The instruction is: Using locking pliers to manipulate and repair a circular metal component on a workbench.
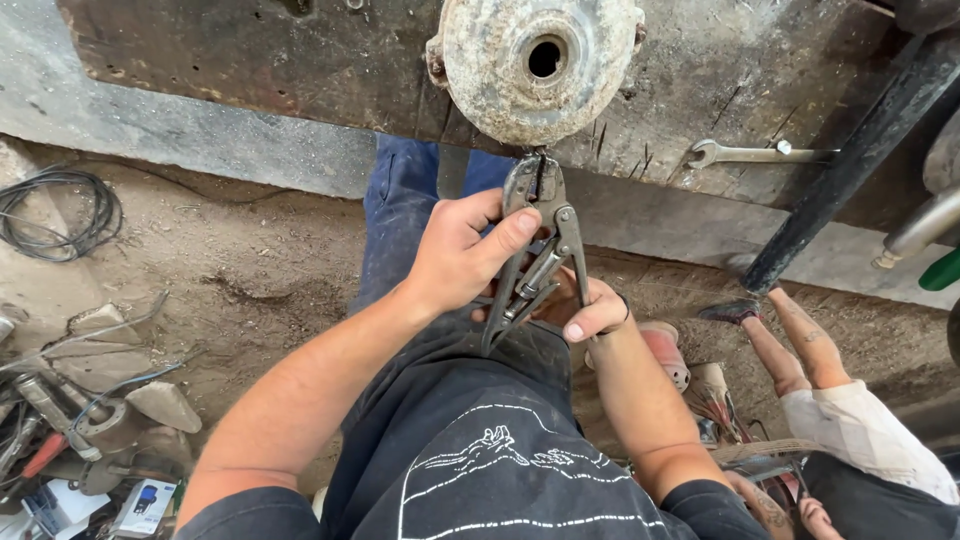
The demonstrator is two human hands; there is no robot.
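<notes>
A pair of grey locking pliers (538, 235) points up at the lower rim of a rusty round metal hub (538, 62) that rests on a worn workbench (250, 55). Its jaws sit right at the hub's edge. My left hand (462, 252) wraps the upper part of the pliers, thumb across the handle. My right hand (585, 310) holds the lower handle ends from beneath. Both hands are above my dark trousers and dark printed shirt.
A wrench (745, 153) lies on the bench to the right, beside a black pipe (850, 160). Another person's legs (800, 345) stand at the right. Coiled cable (55, 210) and scattered tools and metal parts (80, 420) cover the dirt floor at left.
</notes>
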